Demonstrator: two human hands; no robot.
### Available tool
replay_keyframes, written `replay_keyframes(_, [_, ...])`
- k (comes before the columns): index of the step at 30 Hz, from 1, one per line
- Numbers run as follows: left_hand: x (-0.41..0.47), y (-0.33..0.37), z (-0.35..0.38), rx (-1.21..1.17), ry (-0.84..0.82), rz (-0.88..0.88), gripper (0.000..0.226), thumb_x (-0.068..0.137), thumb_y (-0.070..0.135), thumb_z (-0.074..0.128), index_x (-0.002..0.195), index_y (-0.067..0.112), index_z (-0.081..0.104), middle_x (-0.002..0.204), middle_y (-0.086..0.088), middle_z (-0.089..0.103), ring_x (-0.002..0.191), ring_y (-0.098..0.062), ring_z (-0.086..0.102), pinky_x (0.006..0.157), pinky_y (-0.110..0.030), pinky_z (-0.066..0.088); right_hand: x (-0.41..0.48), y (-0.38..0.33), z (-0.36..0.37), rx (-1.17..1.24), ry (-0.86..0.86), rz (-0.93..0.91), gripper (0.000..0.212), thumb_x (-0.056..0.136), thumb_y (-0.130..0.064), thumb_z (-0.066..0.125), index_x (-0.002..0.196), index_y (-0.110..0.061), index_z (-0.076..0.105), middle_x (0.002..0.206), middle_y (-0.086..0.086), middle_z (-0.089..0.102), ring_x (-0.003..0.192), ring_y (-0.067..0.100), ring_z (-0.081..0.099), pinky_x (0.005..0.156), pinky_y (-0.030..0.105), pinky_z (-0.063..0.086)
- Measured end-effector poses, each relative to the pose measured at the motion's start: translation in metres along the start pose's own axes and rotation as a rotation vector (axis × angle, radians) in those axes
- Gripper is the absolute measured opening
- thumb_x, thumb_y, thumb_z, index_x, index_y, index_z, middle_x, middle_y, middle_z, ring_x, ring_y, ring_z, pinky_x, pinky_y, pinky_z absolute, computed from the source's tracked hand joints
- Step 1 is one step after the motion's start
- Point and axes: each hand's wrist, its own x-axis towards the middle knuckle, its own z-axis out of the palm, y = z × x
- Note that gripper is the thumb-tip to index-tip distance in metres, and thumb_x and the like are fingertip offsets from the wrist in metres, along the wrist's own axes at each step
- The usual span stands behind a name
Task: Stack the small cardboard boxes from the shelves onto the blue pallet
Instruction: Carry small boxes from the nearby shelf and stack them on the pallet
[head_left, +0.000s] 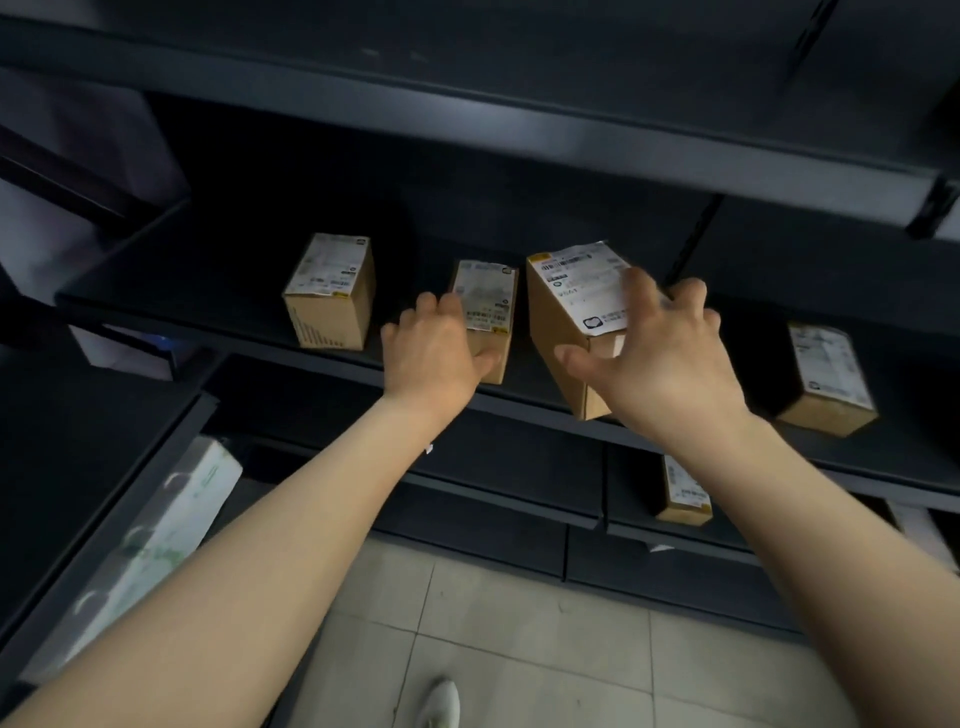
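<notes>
Several small cardboard boxes with white labels stand on a dark shelf (218, 291). My left hand (434, 356) wraps around the middle small box (488, 296), fingers on its left side and thumb at its front. My right hand (660, 358) grips a larger box (566, 322) that is tilted and sticks out past the shelf's front edge. Another box (332, 291) stands untouched to the left, and one more box (828, 379) sits at the far right. The blue pallet is not in view.
A lower shelf holds another labelled box (683, 493). A white and green package (150, 540) lies on the lower left shelf. An upper shelf (519, 109) overhangs the boxes. Tiled floor (519, 649) and a white shoe (441, 704) are below.
</notes>
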Motion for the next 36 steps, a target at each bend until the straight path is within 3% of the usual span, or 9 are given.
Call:
replay_keyframes(10, [0.048,0.005,0.055,-0.099,-0.051,-0.213,0.106,0.062,0.071,0.065,0.134,0.004,0.028,0.129,-0.018,0.041,0.115,-0.036,0.047,0.091,-0.050,0.042,0.039,0.014,0.029,-0.001,0.032,0.038,0.084,0.078,-0.055,0.064,0.144,-0.020,0.026,0.132,0.016,0.031,0.120,0.037,0.036,0.087,0.040,0.044])
replay_keyframes(23, [0.059,0.005,0.065,-0.168,-0.035,-0.238,0.092,0.065,0.057,0.067,0.128,-0.001,0.033,0.124,-0.017,0.042,0.111,-0.035,0.047,0.082,-0.042,0.045,0.050,0.011,0.046,-0.014,0.029,0.014,0.088,0.078,-0.058,0.062,0.146,-0.019,0.022,0.133,0.017,0.031,0.120,0.038,0.036,0.093,0.043,0.045])
replay_keyframes(29, [0.033,-0.001,0.037,-0.159,0.042,-0.149,0.094,0.060,0.056,0.070,0.127,0.002,0.033,0.120,-0.013,0.041,0.107,-0.031,0.048,0.079,-0.041,0.048,0.040,0.003,0.034,0.005,0.023,-0.010,0.085,0.079,-0.058,0.062,0.144,-0.021,0.022,0.135,0.015,0.028,0.124,0.036,0.033,0.090,0.045,0.048])
replay_keyframes(33, [0.003,-0.006,0.007,-0.121,0.055,-0.190,0.096,0.060,0.054,0.072,0.130,0.003,0.029,0.123,-0.012,0.037,0.113,-0.029,0.042,0.080,-0.040,0.046,0.019,-0.005,0.016,0.081,-0.009,-0.039,0.085,0.078,-0.056,0.063,0.144,-0.023,0.021,0.136,0.012,0.027,0.125,0.034,0.032,0.093,0.041,0.042])
replay_keyframes(36, [-0.033,-0.007,-0.021,-0.066,0.154,-0.213,0.091,0.060,0.052,0.074,0.124,0.002,0.033,0.119,-0.014,0.039,0.111,-0.031,0.043,0.078,-0.043,0.047,-0.002,-0.013,0.000,0.117,-0.014,-0.121,0.085,0.077,-0.055,0.064,0.144,-0.022,0.022,0.134,0.013,0.028,0.124,0.035,0.031,0.093,0.041,0.041])
